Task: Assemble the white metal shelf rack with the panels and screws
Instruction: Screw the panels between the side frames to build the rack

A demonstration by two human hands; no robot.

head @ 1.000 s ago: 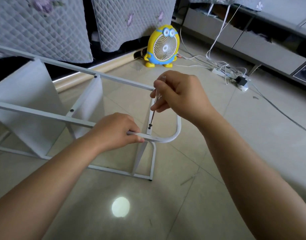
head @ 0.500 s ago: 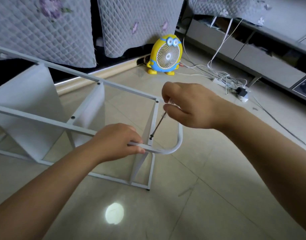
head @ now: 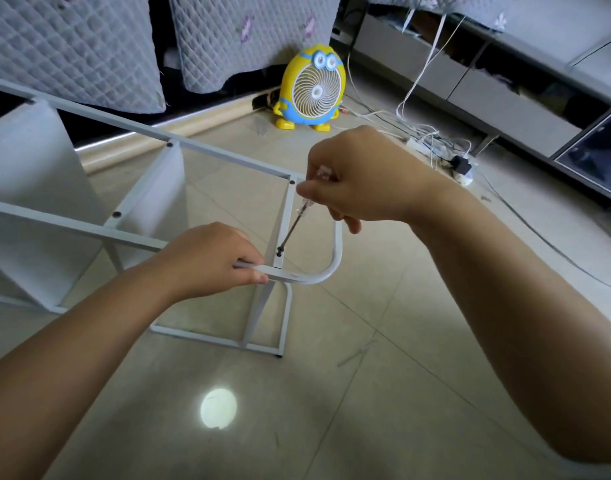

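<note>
White steel tubing forms the shelf rack (head: 228, 161), which lies on its side on the tiled floor (head: 383, 375), left of centre. Laid this way, I reckon, its end joint faces up where a tool can reach it. Two white panels (head: 27, 209) stand on edge between its rails, further left.

At the rack's right end a curved tube (head: 307, 278) meets the end upright. The left hand (head: 207, 261) is wrapped around that tube just beside the joint, with fingers and thumb curled over it. That grip probably steadies the tube so the holes stay lined up.

The right hand (head: 359, 181) is closed around the clear handle of a screwdriver (head: 290, 228). Its shaft slants down and to the left, with the tip seated on a dark screw (head: 280, 252) just above the tube. The raised wrist suits pressing down while twisting, so this looks like driving the screw home. I cannot tell how deep it sits.

Far off, a yellow fan (head: 312, 90) stands by the quilted covers, and white cables (head: 432, 147) trail to its right. Both are well apart from the work.
</note>
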